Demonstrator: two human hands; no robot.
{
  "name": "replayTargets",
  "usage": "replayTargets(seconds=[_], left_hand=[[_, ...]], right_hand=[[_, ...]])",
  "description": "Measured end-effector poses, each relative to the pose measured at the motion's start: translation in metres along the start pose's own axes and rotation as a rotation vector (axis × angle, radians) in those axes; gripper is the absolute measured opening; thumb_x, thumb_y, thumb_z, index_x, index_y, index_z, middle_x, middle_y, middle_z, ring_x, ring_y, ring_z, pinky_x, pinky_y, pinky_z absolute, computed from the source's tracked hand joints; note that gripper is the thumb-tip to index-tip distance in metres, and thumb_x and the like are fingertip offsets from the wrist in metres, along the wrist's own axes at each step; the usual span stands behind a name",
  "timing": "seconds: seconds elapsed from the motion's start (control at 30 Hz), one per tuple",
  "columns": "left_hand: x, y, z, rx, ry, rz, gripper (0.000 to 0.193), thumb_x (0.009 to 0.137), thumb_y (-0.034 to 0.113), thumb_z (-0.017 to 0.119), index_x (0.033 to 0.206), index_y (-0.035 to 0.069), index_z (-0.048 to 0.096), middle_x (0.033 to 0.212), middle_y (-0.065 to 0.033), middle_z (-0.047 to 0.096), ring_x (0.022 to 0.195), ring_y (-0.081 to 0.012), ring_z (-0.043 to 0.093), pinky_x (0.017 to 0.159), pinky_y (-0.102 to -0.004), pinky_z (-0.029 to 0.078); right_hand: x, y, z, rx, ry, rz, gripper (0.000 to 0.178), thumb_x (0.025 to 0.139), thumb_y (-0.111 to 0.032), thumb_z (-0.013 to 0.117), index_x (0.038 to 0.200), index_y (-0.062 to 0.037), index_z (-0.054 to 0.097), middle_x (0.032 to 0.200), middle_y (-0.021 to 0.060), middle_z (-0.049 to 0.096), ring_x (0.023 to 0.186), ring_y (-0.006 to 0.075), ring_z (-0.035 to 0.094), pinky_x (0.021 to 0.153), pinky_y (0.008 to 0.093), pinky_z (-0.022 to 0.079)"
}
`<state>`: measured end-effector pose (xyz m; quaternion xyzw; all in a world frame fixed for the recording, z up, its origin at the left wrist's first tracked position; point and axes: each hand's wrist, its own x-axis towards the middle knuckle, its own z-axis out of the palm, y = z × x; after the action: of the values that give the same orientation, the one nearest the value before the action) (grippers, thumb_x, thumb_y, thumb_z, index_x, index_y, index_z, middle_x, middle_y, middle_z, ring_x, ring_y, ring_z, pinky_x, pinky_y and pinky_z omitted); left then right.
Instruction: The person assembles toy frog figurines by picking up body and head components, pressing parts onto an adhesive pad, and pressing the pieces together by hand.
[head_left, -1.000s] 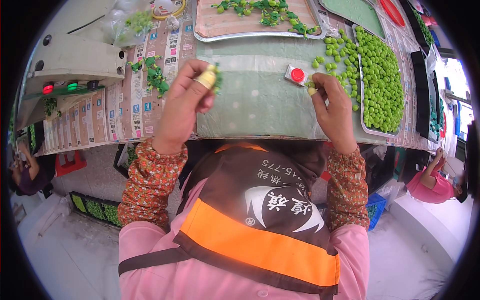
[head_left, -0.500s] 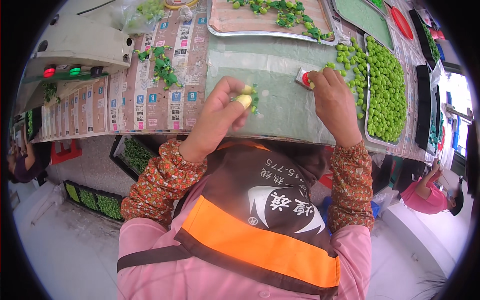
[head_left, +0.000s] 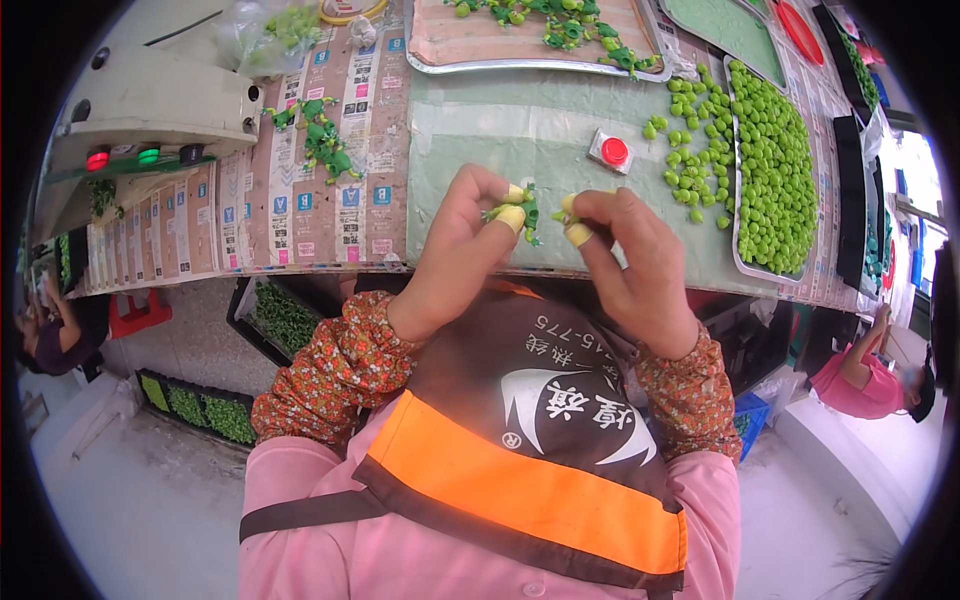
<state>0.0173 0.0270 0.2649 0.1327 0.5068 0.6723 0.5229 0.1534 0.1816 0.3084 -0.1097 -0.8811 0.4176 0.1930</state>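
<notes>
My left hand [head_left: 455, 250], yellow covers on thumb and fingertip, pinches a small dark green toy frog body [head_left: 531, 214] with thin limbs. Facing it across a short gap, my right hand [head_left: 645, 265] is closed at thumb and forefinger, also in yellow covers. Between those tips is a small light green piece [head_left: 568, 216], mostly hidden by the fingers. Beyond the right hand sits a small white container with a round red pad [head_left: 614, 152]. Loose light green round pieces [head_left: 697, 165] lie to its right, beside a metal tray [head_left: 737, 190] heaped with more.
A metal-rimmed tray [head_left: 540, 72] at the far side holds several green frogs. More frogs [head_left: 325, 140] lie on the printed table covering at left, near a machine [head_left: 160, 85] with coloured buttons. Black crates [head_left: 270, 315] stand below the table edge. Other people are at both sides.
My right hand has left the red pad and come left and nearer, close to my left hand. The left hand has shifted slightly right, still pinching the frog body.
</notes>
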Motion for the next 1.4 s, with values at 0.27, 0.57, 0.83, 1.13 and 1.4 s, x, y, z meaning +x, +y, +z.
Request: replayTargets(seconds=[0.27, 0.57, 0.83, 1.13, 1.4], left_hand=[[-0.004, -0.015, 0.007, 0.239, 0.011, 0.230, 0.021, 0.096, 0.001, 0.056, 0.113, 0.004, 0.044, 0.107, -0.0055, 0.056, 0.083, -0.0067, 0.052, 0.072, -0.0225, 0.045], [-0.009, -0.014, 0.006, 0.579, -0.006, 0.336, 0.023, 0.094, 0.004, 0.059, 0.112, 0.003, 0.046, 0.101, -0.0130, 0.060, 0.091, -0.0203, 0.064, 0.077, -0.0338, 0.052], [-0.011, 0.004, 0.006, 0.166, -0.122, 0.006, 0.031, 0.104, 0.028, 0.058, 0.123, 0.006, 0.046, 0.107, -0.0046, 0.056, 0.082, -0.0087, 0.057, 0.067, -0.0206, 0.047], [-0.004, 0.006, -0.012, -0.017, -0.345, -0.291, 0.025, 0.103, 0.036, 0.061, 0.111, 0.012, 0.056, 0.086, 0.0045, 0.058, 0.071, -0.0008, 0.049, 0.056, -0.0152, 0.034], [-0.002, 0.001, -0.016, -0.049, -0.408, -0.276, 0.022, 0.101, 0.031, 0.064, 0.108, 0.010, 0.059, 0.089, 0.0031, 0.061, 0.072, -0.0013, 0.050, 0.058, -0.0159, 0.037]], right_hand=[[-0.006, -0.007, 0.009, -0.106, 0.002, -0.073, 0.027, 0.081, 0.007, 0.065, 0.106, -0.0028, 0.061, 0.081, 0.0141, 0.055, 0.071, 0.0352, 0.059, 0.062, 0.0440, 0.048], [-0.018, 0.015, 0.007, 0.343, -0.073, 0.311, 0.025, 0.085, 0.003, 0.069, 0.109, -0.0006, 0.061, 0.085, 0.0064, 0.063, 0.073, 0.0146, 0.061, 0.065, 0.0294, 0.050], [-0.026, 0.018, 0.008, 0.365, -0.017, 0.276, 0.025, 0.085, 0.004, 0.070, 0.108, -0.0003, 0.062, 0.087, 0.0038, 0.062, 0.076, 0.0093, 0.059, 0.066, 0.0260, 0.049], [-0.023, 0.005, 0.004, 0.270, -0.056, 0.203, 0.022, 0.087, 0.001, 0.071, 0.107, 0.0002, 0.061, 0.088, 0.0104, 0.067, 0.076, 0.0144, 0.067, 0.067, 0.0299, 0.054], [-0.029, 0.011, 0.005, 0.184, -0.088, 0.086, 0.022, 0.082, 0.006, 0.073, 0.101, 0.0007, 0.063, 0.091, 0.0106, 0.066, 0.077, 0.0199, 0.065, 0.070, 0.0304, 0.052]])
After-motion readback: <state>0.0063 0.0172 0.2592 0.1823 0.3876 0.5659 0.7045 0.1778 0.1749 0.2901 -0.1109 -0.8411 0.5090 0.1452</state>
